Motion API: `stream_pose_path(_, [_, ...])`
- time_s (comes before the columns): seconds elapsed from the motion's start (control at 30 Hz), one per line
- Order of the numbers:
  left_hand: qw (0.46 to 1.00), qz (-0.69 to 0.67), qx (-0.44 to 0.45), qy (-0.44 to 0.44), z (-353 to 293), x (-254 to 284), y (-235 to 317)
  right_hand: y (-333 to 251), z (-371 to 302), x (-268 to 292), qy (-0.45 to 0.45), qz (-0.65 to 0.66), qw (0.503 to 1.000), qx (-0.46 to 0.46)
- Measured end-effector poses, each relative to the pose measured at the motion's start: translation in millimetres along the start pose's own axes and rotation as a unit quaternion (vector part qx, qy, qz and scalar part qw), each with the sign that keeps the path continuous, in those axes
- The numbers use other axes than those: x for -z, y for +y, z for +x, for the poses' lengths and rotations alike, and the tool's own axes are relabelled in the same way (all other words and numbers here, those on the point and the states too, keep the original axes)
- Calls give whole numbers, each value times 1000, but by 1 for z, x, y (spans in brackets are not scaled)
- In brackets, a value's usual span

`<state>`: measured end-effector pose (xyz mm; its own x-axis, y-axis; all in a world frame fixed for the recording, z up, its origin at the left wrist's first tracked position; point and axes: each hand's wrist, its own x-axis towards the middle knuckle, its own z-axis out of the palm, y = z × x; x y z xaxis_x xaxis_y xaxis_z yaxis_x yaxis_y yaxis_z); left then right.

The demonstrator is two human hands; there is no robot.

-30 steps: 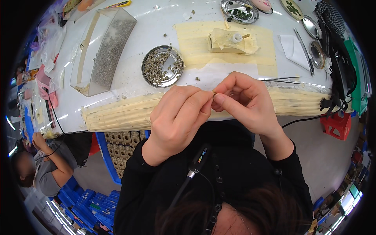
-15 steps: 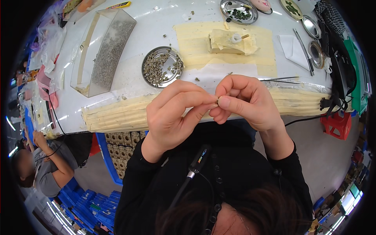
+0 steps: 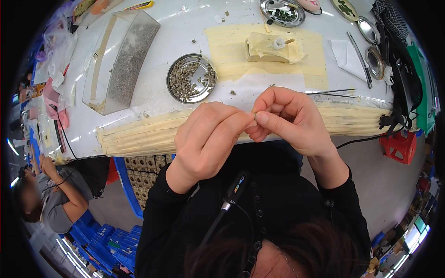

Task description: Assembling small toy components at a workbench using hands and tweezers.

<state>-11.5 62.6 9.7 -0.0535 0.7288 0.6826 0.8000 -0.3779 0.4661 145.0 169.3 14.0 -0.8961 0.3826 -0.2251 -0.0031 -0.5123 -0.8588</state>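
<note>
My left hand (image 3: 206, 136) and my right hand (image 3: 294, 123) meet fingertip to fingertip above the table's padded front edge. Both are closed in a pinch around a tiny greyish piece (image 3: 254, 116), mostly covered by the fingers. Its exact kind is too small to make out. Just beyond my left hand stands a round metal dish (image 3: 200, 95) with many small grey-brown pieces (image 3: 183, 78) in it. A clear plastic box (image 3: 103, 83) farther left holds a heap of similar pieces.
Beyond my hands, a tape-wrapped block (image 3: 266, 48) carries a small white pot (image 3: 279, 44). Tweezers (image 3: 331, 92) lie right of my hands. A dish of dark green pieces (image 3: 282, 14) sits at the back. A red stool (image 3: 398, 147) is at right; another person (image 3: 65, 199) sits at left.
My left hand has rolled slightly, its fingers drawn closer together over the small piece. The right hand has barely shifted, and the pinch goes on.
</note>
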Motion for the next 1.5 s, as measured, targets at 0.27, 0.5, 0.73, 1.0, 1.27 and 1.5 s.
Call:
stream_pose_path(0.27, [998,-51,25,-8,0,2,-1,0,-1,-3,8,-16,1000,6])
stream_pose_path(0.5, [993,-96,65,21,-1,-3,-4,-4,-1,-3,14,-7,1000,8])
stream_pose_path(0.73, [985,-132,108,25,-1,-4,-3,-7,0,-2,11,12,1000,-1])
stream_pose_path(1.0, [989,-106,102,29,0,-6,-2,-6,-1,-5,64,-55,996,39])
stream_pose_path(1.27, [977,-169,124,25,-4,-7,-2,-8,1,-7,57,-20,998,18])
stream_pose_path(1.5, [994,-64,81,21,2,-8,-2,1,1,-3,95,-109,987,65])
